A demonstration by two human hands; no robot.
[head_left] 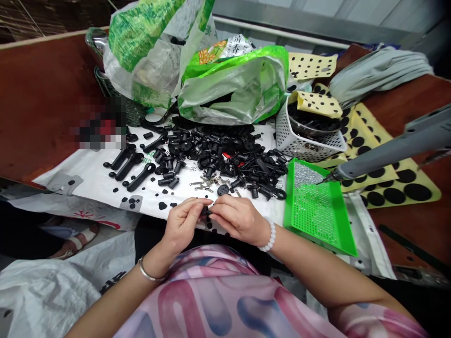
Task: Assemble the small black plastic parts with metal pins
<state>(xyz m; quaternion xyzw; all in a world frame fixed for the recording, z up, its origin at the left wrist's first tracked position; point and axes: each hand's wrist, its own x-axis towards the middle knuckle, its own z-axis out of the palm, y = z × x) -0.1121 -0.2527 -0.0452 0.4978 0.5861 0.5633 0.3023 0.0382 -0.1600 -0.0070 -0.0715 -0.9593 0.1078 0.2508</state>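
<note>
My left hand (183,223) and my right hand (237,218) meet at the near edge of the table, fingers pinched together on one small black plastic part (206,212). Just beyond them lies a heap of black plastic parts (218,152) on a white woven sheet (91,173). A few small metal clips (204,183) lie between the heap and my hands. Several longer black handles (132,166) sit to the left of the heap.
A green perforated tray (317,206) of small screws stands right of my hands. Above it hangs a grey power screwdriver (387,150). A white basket (310,131), yellow sheets with black pads (387,183) and green-white bags (229,84) stand behind. Someone's sandalled foot (75,241) shows at lower left.
</note>
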